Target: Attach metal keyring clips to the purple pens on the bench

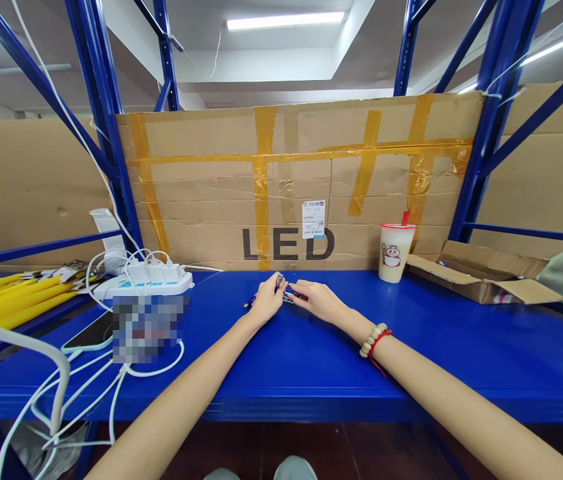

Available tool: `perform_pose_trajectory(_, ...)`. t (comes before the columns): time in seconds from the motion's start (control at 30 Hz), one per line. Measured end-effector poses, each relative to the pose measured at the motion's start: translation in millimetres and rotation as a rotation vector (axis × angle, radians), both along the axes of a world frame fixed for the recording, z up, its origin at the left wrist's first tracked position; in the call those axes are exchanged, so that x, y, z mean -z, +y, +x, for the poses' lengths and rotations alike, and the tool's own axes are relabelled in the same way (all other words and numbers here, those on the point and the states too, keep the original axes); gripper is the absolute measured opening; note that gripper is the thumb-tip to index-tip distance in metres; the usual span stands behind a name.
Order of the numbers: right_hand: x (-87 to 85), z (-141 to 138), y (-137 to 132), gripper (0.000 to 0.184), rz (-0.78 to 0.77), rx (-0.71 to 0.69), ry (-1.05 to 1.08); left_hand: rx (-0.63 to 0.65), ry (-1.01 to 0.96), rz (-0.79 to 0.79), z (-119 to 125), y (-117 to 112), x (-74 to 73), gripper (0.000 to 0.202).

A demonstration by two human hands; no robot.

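Both hands meet over the middle of the blue shelf top (321, 353). My left hand (267, 300) is closed around slim, dark pens; the dark blue end of one pen (250, 303) pokes out on its left side, and a shiny tip shows above its fingers. Fingers bent, my right hand (318, 300) pinches a dark red and blue pen (298, 295) with a silvery part, pointing at the left hand. The fingers cover most of the pens, so their number and whether they touch cannot be made out.
A white power strip (148, 285) with plugs and loose cables lies left, beside a phone (88, 333) and a blurred patch. Yellow rods (21, 297) lie farther left. At the back right stand a cup with a straw (395, 257) and an open cardboard box (476, 283). Cardboard (201, 213) walls the back.
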State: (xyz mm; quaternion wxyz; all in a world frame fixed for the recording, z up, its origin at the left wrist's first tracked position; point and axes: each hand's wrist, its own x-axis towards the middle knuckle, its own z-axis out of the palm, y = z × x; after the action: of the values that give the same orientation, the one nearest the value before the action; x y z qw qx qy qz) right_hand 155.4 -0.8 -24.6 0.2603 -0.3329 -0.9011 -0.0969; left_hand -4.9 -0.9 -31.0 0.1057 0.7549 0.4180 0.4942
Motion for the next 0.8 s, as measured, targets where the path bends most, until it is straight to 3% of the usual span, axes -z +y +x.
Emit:
perform_pose_trajectory(0.4,-0.9,-0.7,1.4,0.026,-0.046,-0.083,0.130,0.002,-0.095,-0.030,2.5,1.6,0.8,0.020)
perform_pose_trajectory(0.57,-1.0,-2.7,3.1,0.025,-0.032,-0.060,0.172,0.071,-0.141,-0.085,4.8,0.0,-0.9,0.022)
perform_pose_trajectory(0.8,-8.4,0.8,3.7,0.028,0.027,0.012,0.318,0.071,-0.125,-0.206,2.3,-3.0,0.4,0.026)
